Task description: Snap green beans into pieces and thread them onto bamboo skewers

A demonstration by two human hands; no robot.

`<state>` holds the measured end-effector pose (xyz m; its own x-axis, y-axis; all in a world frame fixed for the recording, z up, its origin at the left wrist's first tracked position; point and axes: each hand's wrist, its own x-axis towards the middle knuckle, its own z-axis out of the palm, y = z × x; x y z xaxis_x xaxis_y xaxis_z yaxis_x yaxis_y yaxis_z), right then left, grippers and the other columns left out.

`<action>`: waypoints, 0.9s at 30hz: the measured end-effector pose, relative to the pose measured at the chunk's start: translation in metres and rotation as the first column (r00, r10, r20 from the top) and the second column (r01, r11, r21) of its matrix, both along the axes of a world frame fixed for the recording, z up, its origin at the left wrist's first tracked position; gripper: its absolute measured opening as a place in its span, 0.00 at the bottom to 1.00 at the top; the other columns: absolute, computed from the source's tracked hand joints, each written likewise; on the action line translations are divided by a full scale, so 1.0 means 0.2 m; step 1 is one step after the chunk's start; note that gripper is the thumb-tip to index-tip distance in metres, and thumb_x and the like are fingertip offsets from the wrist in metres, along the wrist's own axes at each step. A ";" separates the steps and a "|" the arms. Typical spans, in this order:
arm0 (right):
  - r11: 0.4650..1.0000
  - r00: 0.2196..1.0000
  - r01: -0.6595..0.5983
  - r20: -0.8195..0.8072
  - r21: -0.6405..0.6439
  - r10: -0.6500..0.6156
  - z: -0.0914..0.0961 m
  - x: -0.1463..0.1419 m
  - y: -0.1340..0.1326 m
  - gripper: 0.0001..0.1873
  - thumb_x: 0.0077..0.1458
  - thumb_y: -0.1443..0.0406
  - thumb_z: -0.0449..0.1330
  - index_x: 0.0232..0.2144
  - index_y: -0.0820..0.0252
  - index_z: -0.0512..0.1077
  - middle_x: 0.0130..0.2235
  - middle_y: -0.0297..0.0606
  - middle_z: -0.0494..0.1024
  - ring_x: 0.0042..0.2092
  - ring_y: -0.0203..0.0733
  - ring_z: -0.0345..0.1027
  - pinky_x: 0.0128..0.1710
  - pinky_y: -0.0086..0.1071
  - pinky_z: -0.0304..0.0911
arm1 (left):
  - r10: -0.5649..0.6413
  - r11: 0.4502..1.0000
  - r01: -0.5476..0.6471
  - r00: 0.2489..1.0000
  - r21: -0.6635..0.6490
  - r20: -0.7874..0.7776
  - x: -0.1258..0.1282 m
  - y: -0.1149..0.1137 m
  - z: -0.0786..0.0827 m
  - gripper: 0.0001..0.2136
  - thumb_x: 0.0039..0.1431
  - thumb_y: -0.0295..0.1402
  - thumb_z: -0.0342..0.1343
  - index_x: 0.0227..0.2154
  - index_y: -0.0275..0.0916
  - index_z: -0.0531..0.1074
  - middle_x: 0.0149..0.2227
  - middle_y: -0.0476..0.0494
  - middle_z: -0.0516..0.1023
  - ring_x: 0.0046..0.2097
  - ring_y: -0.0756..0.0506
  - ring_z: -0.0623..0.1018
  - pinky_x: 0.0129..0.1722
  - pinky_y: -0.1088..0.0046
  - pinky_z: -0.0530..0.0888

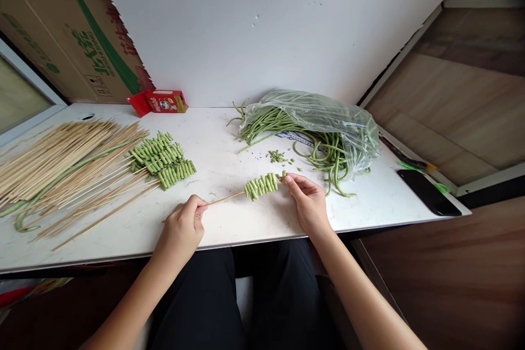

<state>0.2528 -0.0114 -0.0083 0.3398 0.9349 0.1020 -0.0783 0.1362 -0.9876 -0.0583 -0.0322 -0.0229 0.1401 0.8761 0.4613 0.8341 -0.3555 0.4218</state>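
My left hand (185, 224) pinches the bare end of a bamboo skewer (225, 197) just above the white table (246, 219). A row of short green bean pieces (261, 185) is threaded along the skewer's right half. My right hand (308, 199) is closed in a pinch at the skewer's tip, with a small bean piece (284, 175) between its fingertips. Left of my hands lie finished skewers of bean pieces (164, 159) on a spread pile of bare bamboo skewers (61, 167).
A clear plastic bag of long green beans (315, 128) lies at the back right, with bean scraps (279, 156) in front of it. A black phone (429, 191) rests at the table's right edge, a red box (164, 101) and a cardboard carton (74, 38) at the back left.
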 end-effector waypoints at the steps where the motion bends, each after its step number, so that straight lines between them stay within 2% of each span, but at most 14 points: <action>1: 1.000 1.000 0.000 0.005 -0.001 0.000 0.00 0.00 0.00 0.17 0.53 0.51 0.76 0.40 0.53 0.86 0.44 0.42 0.88 0.51 0.53 0.80 0.55 0.46 0.72 | 0.000 1.000 0.000 1.000 -0.003 0.001 0.00 0.00 0.00 0.08 0.70 0.30 0.48 0.35 0.43 0.70 0.29 0.47 0.81 0.32 0.42 0.82 0.32 0.70 0.72; 12: 1.000 0.999 0.004 0.034 -0.005 -0.004 -0.01 0.01 -0.01 0.15 0.52 0.52 0.77 0.38 0.52 0.87 0.43 0.41 0.88 0.51 0.54 0.81 0.56 0.48 0.72 | 0.017 0.999 -0.016 1.000 -0.041 0.011 0.01 0.00 0.01 0.08 0.69 0.30 0.48 0.33 0.44 0.69 0.30 0.47 0.82 0.33 0.43 0.82 0.33 0.71 0.74; 27: 0.998 0.998 -0.065 0.013 -0.001 0.065 -0.01 0.01 0.00 0.16 0.50 0.52 0.77 0.38 0.52 0.86 0.43 0.41 0.88 0.49 0.52 0.80 0.55 0.47 0.72 | 0.008 0.998 -0.008 1.000 -0.058 0.014 0.01 0.00 0.02 0.09 0.68 0.29 0.48 0.33 0.44 0.69 0.30 0.47 0.82 0.32 0.43 0.81 0.32 0.71 0.73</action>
